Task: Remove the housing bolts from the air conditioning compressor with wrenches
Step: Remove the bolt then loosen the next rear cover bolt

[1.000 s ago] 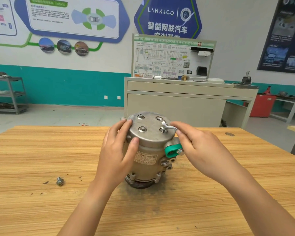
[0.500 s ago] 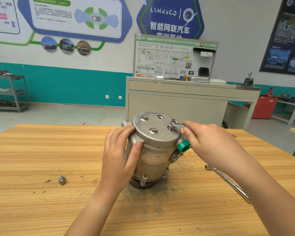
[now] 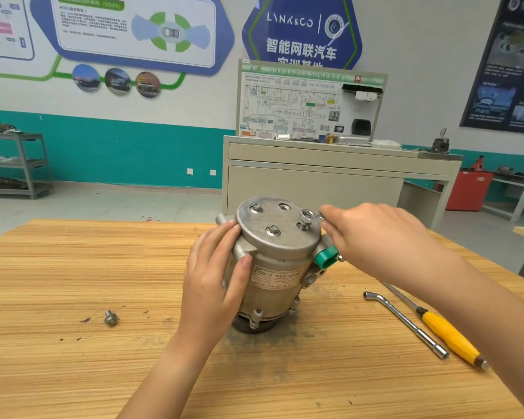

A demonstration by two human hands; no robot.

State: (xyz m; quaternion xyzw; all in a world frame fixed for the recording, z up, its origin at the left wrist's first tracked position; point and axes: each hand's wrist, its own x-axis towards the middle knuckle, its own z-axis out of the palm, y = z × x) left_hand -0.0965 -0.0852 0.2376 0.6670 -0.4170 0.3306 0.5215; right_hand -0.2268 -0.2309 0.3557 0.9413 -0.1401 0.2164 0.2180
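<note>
A silver air conditioning compressor (image 3: 273, 276) stands upright on the wooden table (image 3: 73, 267), its round end cover facing up. My left hand (image 3: 215, 279) grips its left side, thumb across the front. My right hand (image 3: 372, 237) holds a small ring wrench (image 3: 310, 216) whose ring sits on a raised bolt (image 3: 305, 222) at the cover's right edge. Two more bolts, the rear left one (image 3: 256, 208) and the front one (image 3: 273, 229), sit in the cover. An empty bolt hole (image 3: 284, 207) shows at the back. A loose bolt (image 3: 111, 317) lies on the table to the left.
An L-shaped socket wrench (image 3: 406, 323) and a yellow-handled screwdriver (image 3: 448, 338) lie on the table to the right, under my right forearm. A green cap (image 3: 325, 257) sticks out of the compressor's right side. Beyond the table stand a beige bench (image 3: 315, 176) and a grey shelf (image 3: 15, 164).
My right hand swung the wrench handle round toward the right, and the bolt under the ring now stands higher out of the cover. The camera view shifted, showing the tools on the right.
</note>
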